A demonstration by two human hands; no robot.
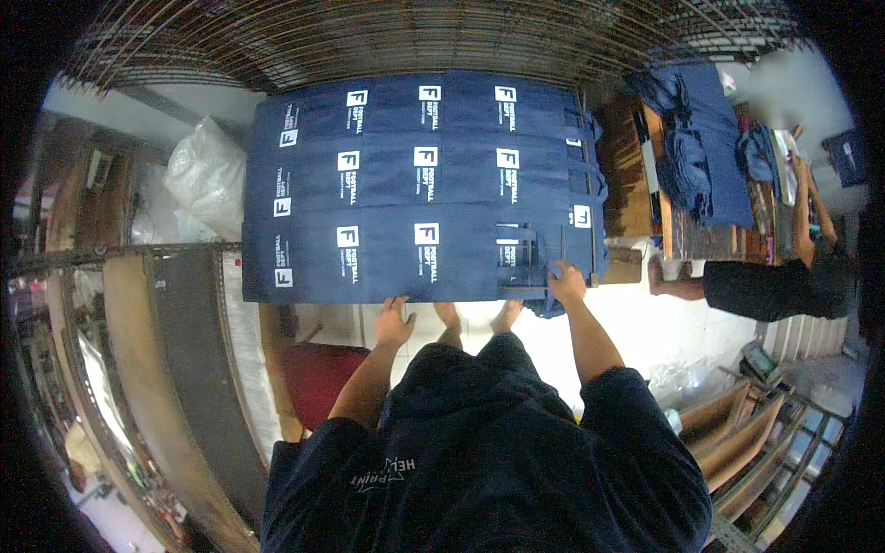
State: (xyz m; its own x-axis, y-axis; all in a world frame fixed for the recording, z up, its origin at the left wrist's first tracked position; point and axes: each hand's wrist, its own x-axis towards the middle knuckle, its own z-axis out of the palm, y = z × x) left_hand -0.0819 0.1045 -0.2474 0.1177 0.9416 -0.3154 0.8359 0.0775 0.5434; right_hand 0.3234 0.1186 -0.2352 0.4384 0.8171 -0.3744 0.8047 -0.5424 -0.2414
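Note:
Navy blue tote bags (387, 194) with white printed marks lie in overlapping rows before me, on a rack whose bars show at the right. My left hand (395, 323) is at the near edge of the front row, fingertips touching the cloth and thumb apart. At the near right corner, my right hand (568, 282) has its fingers bent together beside a metal bar (564, 241). What lies between those fingers is too small to tell. Loose bag straps (590, 175) hang along the rack's right side. Near the right hand, a gap in the front row shows more bags beneath.
A wire grid (424, 37) spans the far side. Clear plastic sacks (207, 166) stand at left, near a long grey board (207, 369) and a red seat (323, 382). On the right, a table holds navy cloth (691, 166); another person (774, 288) works beside it. Wooden shelving (737, 433) stands lower right.

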